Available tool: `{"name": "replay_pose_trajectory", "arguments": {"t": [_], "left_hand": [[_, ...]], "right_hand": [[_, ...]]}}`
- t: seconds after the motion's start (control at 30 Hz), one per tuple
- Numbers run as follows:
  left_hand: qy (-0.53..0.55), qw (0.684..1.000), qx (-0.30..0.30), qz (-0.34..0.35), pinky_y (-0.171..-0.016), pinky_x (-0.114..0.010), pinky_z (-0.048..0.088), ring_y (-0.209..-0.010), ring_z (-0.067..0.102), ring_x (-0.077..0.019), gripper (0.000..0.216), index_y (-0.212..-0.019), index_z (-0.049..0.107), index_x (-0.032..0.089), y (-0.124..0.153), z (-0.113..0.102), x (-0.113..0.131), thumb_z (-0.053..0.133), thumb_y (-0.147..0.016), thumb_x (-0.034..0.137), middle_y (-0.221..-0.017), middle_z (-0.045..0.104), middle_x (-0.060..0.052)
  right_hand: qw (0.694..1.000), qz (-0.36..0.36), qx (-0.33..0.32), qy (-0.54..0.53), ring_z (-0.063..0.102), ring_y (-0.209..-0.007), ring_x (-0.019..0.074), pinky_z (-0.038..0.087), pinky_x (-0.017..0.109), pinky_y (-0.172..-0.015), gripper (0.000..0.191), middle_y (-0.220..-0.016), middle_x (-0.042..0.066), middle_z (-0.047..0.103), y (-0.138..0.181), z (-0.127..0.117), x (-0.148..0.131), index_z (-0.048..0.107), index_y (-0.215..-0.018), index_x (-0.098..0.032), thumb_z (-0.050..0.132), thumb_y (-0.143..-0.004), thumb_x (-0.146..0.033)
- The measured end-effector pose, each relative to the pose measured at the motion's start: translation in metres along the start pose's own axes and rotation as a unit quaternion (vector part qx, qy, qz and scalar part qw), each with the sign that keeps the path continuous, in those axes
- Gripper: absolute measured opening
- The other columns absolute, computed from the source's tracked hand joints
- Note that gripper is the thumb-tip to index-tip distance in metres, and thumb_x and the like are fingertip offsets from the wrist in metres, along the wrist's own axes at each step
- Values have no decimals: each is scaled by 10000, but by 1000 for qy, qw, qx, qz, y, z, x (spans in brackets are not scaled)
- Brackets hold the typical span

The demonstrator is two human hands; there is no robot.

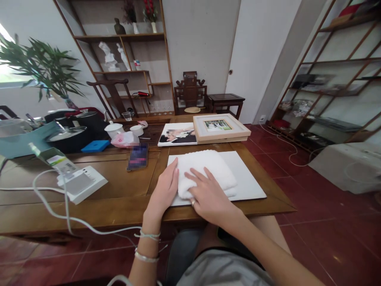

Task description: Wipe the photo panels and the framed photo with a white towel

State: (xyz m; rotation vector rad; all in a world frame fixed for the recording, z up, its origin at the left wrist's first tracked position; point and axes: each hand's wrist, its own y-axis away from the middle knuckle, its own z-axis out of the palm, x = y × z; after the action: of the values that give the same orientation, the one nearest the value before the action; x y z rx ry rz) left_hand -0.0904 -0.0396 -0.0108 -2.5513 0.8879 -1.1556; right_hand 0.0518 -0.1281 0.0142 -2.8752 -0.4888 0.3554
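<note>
A folded white towel [222, 169] lies on a flat white board [250, 184] near the table's front edge. My right hand [210, 194] rests on top of the towel with its fingers spread, pressing lightly into the cloth. Along the towel's left side, my left hand [164, 186] is stretched out with its fingers straight and close together, touching the towel's edge. Neither hand is wrapped around anything. Part of the board is hidden beneath the towel and my hands.
Behind the board are a photo print [178, 137] and a light wood picture frame [223, 138]. To the left lie a phone [137, 156], a blue box [95, 146], an opened white box [86, 184] and a white cable [89, 230]. A teapot [114, 129] stands farther back.
</note>
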Motion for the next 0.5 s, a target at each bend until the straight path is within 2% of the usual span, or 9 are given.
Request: {"name": "replay_pose_trajectory", "arguments": {"t": [0.13,0.27,0.4,0.5], "left_hand": [[14,1000,7,-18,-1078,-356,325,-1270,439,-200,501,-1315,445,96,1,-1,5,264,-944,381,-1371,475,-122],[4,1000,-17,-20,-1087,-363,312,-1273,438,-207,511,-1266,501,83,0,1,3,245,-944,387,-1350,497,-133],[-31,999,-41,0,-1089,-399,306,-1275,437,-225,445,-1203,557,93,-2,5,-4,306,-926,334,-1320,525,-142],[-47,998,-48,10,-1081,-416,320,-1273,438,-230,390,-1166,584,116,-3,6,-9,354,-902,288,-1304,542,-134]], "right_hand": [[995,-73,-23,-67,275,-1341,224,104,478,-1124,204,-1366,48,481,32,-8,-4,683,-831,-184,516,-739,-111],[992,-69,-33,-98,317,-1321,156,129,376,-1136,192,-1358,38,491,50,-21,8,664,-828,-196,520,-742,-101],[998,-20,-27,-52,413,-1256,210,216,401,-1100,156,-1338,94,503,35,-28,29,654,-861,-185,503,-821,-185],[1000,18,-25,5,541,-1086,253,340,402,-993,161,-1142,121,623,10,-30,44,641,-876,-173,498,-847,-242]]}}
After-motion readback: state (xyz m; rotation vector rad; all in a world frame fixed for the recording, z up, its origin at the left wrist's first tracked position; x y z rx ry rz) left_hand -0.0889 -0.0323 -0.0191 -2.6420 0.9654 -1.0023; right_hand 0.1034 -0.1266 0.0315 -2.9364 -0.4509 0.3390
